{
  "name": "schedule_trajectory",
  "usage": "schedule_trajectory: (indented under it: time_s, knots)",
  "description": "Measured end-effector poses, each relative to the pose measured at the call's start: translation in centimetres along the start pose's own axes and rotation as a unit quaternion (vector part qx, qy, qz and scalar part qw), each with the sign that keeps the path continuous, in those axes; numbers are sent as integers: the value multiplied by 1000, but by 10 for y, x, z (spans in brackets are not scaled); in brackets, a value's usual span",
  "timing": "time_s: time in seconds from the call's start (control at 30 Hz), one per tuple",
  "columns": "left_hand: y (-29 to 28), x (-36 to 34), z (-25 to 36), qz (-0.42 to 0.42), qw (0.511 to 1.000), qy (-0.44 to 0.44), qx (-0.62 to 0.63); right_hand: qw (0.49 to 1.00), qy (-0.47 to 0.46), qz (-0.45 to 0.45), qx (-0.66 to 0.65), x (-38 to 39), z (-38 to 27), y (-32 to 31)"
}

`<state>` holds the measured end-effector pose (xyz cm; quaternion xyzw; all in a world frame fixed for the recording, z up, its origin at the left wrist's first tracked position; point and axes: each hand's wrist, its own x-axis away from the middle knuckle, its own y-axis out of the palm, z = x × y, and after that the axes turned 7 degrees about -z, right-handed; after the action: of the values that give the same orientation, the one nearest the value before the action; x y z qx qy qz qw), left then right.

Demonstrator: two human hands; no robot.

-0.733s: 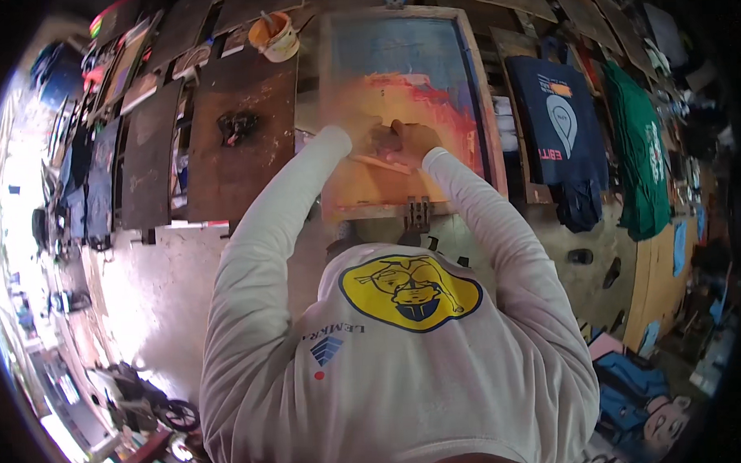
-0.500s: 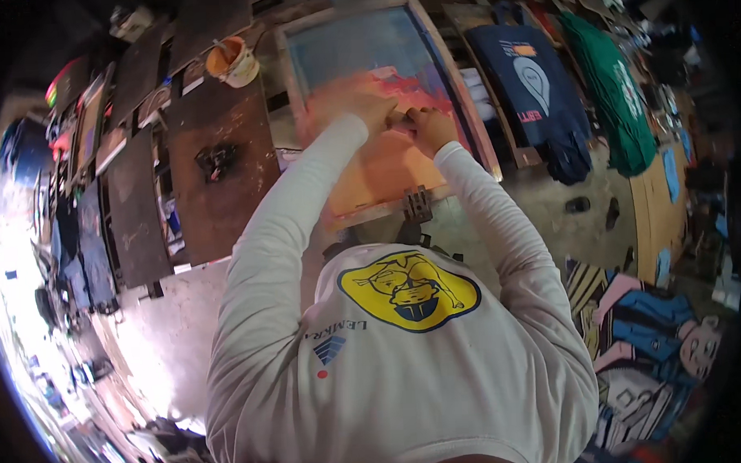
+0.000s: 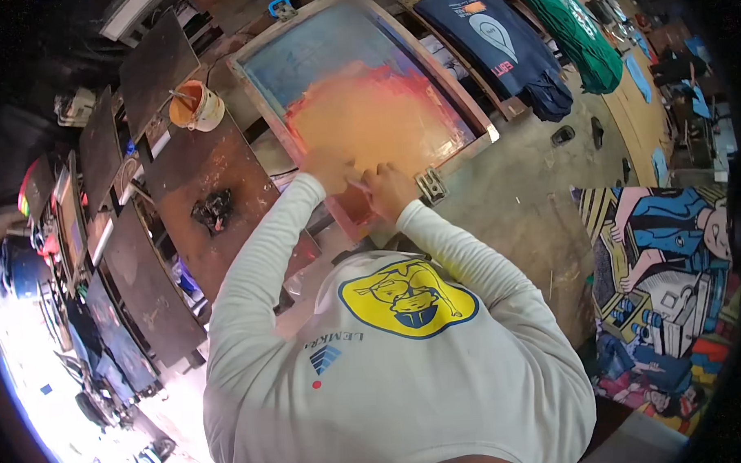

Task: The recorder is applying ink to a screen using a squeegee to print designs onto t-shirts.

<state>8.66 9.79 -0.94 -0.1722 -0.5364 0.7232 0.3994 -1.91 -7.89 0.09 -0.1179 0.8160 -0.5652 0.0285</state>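
A wood-edged printing screen (image 3: pixel 358 109) has blue-grey mesh with a broad orange and red spread of ink. At its near end, my left hand (image 3: pixel 326 174) and my right hand (image 3: pixel 388 188) are closed side by side on a squeegee (image 3: pixel 359 184), mostly hidden by my fingers. Reddish ink shows below them. A metal clamp (image 3: pixel 430 184) sits on the screen's near edge, just right of my right hand.
Dark boards (image 3: pixel 156 296) line the left, one with a black lump (image 3: pixel 211 211), beside an ink-stained bucket (image 3: pixel 195 103). Navy bags (image 3: pixel 490 39) and green cloth (image 3: pixel 576 45) lie at upper right. A painted cartoon panel (image 3: pixel 658 295) is at lower right.
My hands have drawn the squeegee from the screen's middle to its near end, and orange covers more mesh. The view has turned, so the screen appears tilted and shifted.
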Motion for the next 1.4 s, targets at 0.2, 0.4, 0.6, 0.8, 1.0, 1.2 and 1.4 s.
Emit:
schedule_trajectory:
  time_s: [0.2,0.4,0.6,0.8,1.0,1.2,1.4]
  knots:
    - [-14,-17,-7,-12,994,86,-60,997,57,-3,-45,1,-4,-15]
    - [-55,-134,36,6,978,126,-164,961,141,227,-74,-21,53,-40]
    - [-21,-169,31,48,980,84,-175,972,195,130,21,-42,83,-39]
    - [-21,-112,14,24,991,67,-116,982,120,142,12,-30,49,-1]
    - [-16,-7,10,65,994,-34,-76,994,61,76,-51,-6,-15,1]
    - [-1,25,34,98,988,-116,-29,999,-35,4,-33,-8,7,-10]
    - [-27,-37,2,240,960,-142,-3,989,-128,44,66,-105,61,-31]
